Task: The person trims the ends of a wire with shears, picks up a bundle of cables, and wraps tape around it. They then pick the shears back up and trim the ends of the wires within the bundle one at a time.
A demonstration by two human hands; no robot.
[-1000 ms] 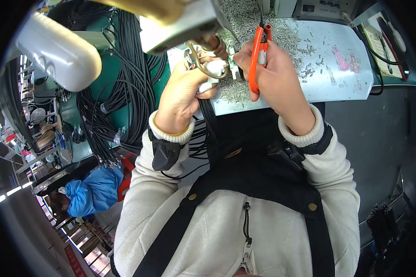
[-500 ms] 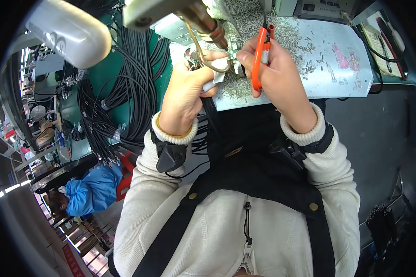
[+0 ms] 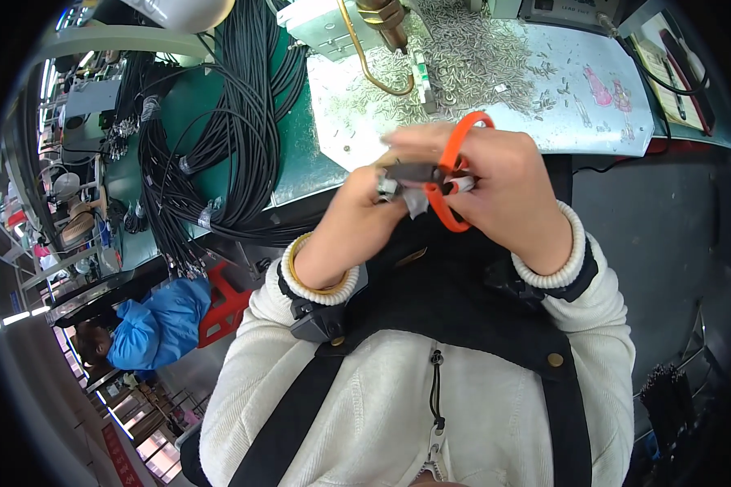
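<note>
My right hand is closed round orange-handled pliers. Their dark jaws point left and meet a small metal connector at the fingers of my left hand. My left hand is closed on that connector, and a scrap of whitish tape or film hangs by it. Both hands are together in front of my black apron, just off the near edge of the white board. Some fingers are blurred, and whatever sits deeper in the left hand is hidden.
Beyond my hands stands a machine with a brass-coloured head, a bent copper tube and a small metal block. Small metal pins cover the board. Bundled black cables lie left. A person in blue sits at far left.
Both hands have come back toward me from the machine's metal block. The pliers have turned, their jaws now pointing left at the connector. The view has shifted a little.
</note>
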